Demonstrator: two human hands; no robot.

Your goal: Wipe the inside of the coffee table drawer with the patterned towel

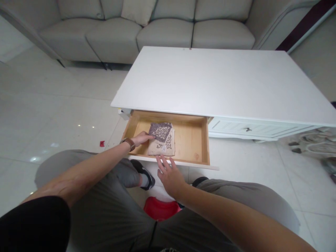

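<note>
**Mia:** If you look down close, what comes first?

**Ben:** A red stool [160, 208] at 6 o'clock, between two knees in grey trousers. Just past it is the right hand [170, 175]. Its fingers are spread wide and it holds nothing. It hovers by the front edge of the drawer [205, 140].

**Mia:** And the left hand?

**Ben:** The left hand [141, 138], with a brown watch [128, 142] on the wrist, is inside the drawer. Its fingertips touch the 9 o'clock edge of the folded cloth [162, 140]. I cannot tell if it pinches the cloth or only rests on it.

**Mia:** Where is the cloth?

**Ben:** It lies flat on the wooden bottom of the pulled-out drawer, a bit left of the middle.

**Mia:** How would it feel?

**Ben:** Soft, light and floppy, I think. It would not break. Held by one corner, it might droop and come unfolded. The two side edges, at 9 and 3 o'clock, look best to hold.

**Mia:** What is farther away?

**Ben:** The white table [223, 80] over the drawer, and a grey sofa [168, 31] at 12 o'clock.
</note>
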